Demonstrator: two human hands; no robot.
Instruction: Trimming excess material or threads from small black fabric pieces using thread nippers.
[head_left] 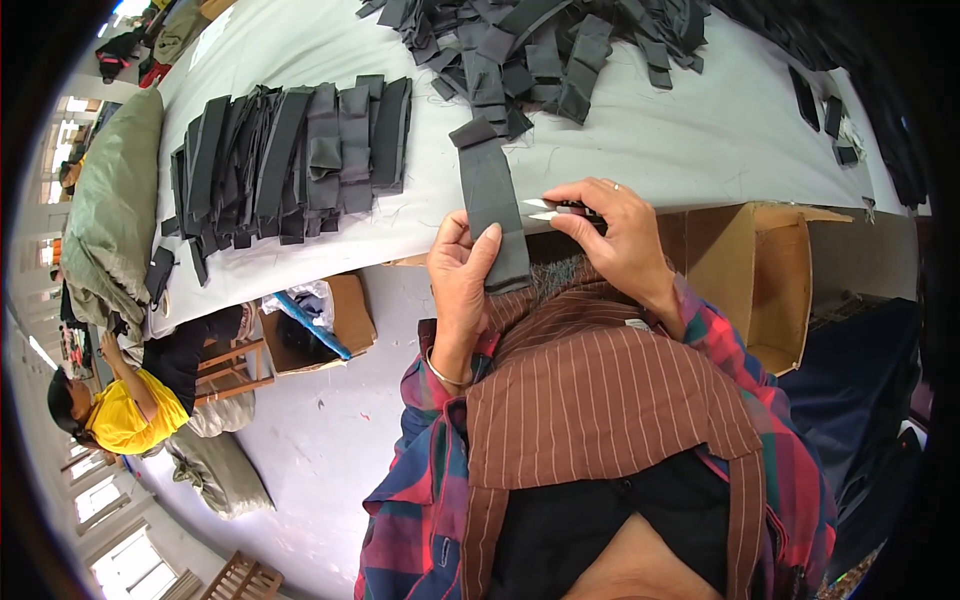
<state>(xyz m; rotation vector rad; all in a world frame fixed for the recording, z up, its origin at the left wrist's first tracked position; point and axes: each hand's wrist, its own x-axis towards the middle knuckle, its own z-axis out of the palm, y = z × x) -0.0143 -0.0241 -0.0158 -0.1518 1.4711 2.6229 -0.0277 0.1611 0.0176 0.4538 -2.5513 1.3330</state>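
Observation:
My left hand (463,262) pinches a dark grey fabric strip (486,178) between thumb and fingers near the table's front edge. The strip runs away from me, its far end folded and touching the heap of dark fabric pieces (545,58). My right hand (615,228) is closed around small thread snips (565,210), whose two pale pointed tips stand apart just right of the strip. To the left, a row of stacked dark strips (290,160) lies on the white-covered table (650,140).
A cardboard box (745,280) stands below the table edge at right. Another cardboard box (345,315) with a blue roll sits at left. Beyond a large grey-green sack (115,190), a person in a yellow top (140,415) is at far left. Dark cloth (870,400) hangs at right.

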